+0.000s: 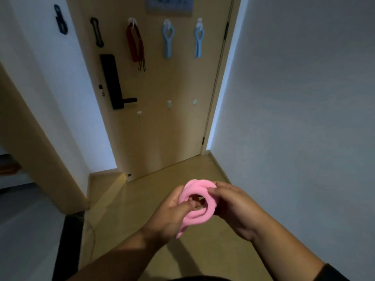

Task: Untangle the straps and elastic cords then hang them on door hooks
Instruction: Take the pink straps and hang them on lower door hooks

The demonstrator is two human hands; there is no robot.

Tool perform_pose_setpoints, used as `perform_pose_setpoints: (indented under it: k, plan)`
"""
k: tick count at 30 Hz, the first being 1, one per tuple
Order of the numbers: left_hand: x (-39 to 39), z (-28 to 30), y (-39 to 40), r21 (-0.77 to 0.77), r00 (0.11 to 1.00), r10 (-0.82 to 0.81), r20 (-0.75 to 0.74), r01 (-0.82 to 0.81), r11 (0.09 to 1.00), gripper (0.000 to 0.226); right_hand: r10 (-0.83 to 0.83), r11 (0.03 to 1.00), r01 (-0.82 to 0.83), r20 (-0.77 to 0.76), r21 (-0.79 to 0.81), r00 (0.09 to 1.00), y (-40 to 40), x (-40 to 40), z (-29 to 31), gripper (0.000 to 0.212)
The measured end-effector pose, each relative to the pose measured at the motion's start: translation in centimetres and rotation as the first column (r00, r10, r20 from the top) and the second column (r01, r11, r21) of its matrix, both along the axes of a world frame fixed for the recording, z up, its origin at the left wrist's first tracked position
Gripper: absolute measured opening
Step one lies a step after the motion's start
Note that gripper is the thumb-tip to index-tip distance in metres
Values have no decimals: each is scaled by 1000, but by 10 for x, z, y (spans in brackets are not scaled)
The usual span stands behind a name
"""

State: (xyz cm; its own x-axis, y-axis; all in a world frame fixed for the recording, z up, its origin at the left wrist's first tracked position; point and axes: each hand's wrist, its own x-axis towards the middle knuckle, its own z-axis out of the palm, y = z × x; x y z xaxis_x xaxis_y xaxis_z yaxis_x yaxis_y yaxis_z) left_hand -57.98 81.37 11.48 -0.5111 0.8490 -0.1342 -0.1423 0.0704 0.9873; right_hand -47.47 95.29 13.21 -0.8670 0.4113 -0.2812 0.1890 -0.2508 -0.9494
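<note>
Head view: left hand (172, 211) curled under and into a coiled pink band (199, 201), thumb and fingertips poking through the middle ring. Right hand (233, 203) pinching the far-right edge of the same coil, fingers bent over the top layer. Held between both hands, low and close to the body, well short of the door (172, 128).

Looks soft, light and stretchy, wound on itself in several loops with a loose tail trailing down past the left wrist. Likely grippy rather than slick, so layers may drag on each other. Best purchase judged to be that outer layer under the right fingers, peeled away while the left keeps the core steady.

Ahead of the hands, up on the door: red cord (135, 44), two light blue straps (168, 38) (199, 38) and a black one (97, 32) already hung. Lower down, bare hooks (169, 104), nearer to reach. Off beyond the left hand, a dark blue piece (60, 19) on the wall.
</note>
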Motion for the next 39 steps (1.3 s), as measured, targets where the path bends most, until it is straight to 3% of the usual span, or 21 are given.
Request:
perform_pose_setpoints:
  k: [4, 8, 10, 12, 14, 18, 19, 21, 23, 25, 27, 30, 32, 34, 36, 39]
  plan:
    - [-50, -13, 31, -90, 998, -65, 3, 65, 994, 39, -49, 997, 52, 47, -59, 998, 29, -32, 4, 35]
    - [-86, -17, 57, -76, 962, -267, 59, 271, 960, 33, 10, 998, -1, 163, -59, 987, 59, -61, 0, 26]
    - [-112, -26, 72, -173, 978, -211, 3, 208, 963, 28, 31, 1000, -31, 191, -1, 981, 75, -81, -3, 15]
    - [-138, -35, 88, -225, 977, -200, -75, 179, 958, 26, -6, 999, -2, 163, 44, 987, 90, -106, -6, 17]
    - [-156, -33, 107, -195, 994, -88, -61, 75, 978, 11, -47, 993, 32, 129, 114, 991, 107, -133, -12, 19]
    - [-189, -13, 159, 36, 965, 231, 122, -236, 971, 27, 13, 939, -31, 56, 342, 998, 155, -187, -20, 23]
    - [-210, -18, 176, 18, 931, 338, 136, -344, 939, 26, 5, 922, -14, 23, 387, 1000, 173, -202, -20, 24]
    - [-257, -31, 202, -106, 857, 515, -3, -512, 852, 21, -86, 917, 97, -46, 388, 995, 213, -230, -15, 26]
    - [-299, -40, 222, -213, 805, 577, -137, -593, 777, 18, -250, 909, 258, -67, 326, 966, 257, -256, -5, 27]
    - [-329, -40, 243, -313, 817, 509, -272, -575, 756, 24, -304, 896, 318, -93, 308, 948, 301, -279, 4, 24]
    - [-351, -38, 267, -411, 834, 379, -400, -533, 739, 18, -246, 922, 266, -105, 281, 964, 337, -304, 13, 21]
    - [-378, -39, 299, -522, 840, 177, -513, -469, 713, 20, -70, 850, 58, 3, 524, 998, 377, -336, 9, 19]
    - [-391, -44, 314, -506, 863, 175, -474, -429, 749, 29, 0, 806, -64, 109, 589, 994, 393, -357, 1, 21]
    - [-404, -46, 330, -470, 892, 166, -421, -371, 801, 35, 47, 824, -130, 162, 552, 986, 406, -379, -9, 19]
    - [-420, -45, 348, -395, 940, 202, -275, -302, 868, 14, 87, 821, -178, 189, 543, 978, 418, -404, -19, 18]
    - [-453, -52, 375, -340, 969, 179, -169, -228, 912, 37, 123, 828, -211, 198, 520, 972, 431, -447, -33, 19]
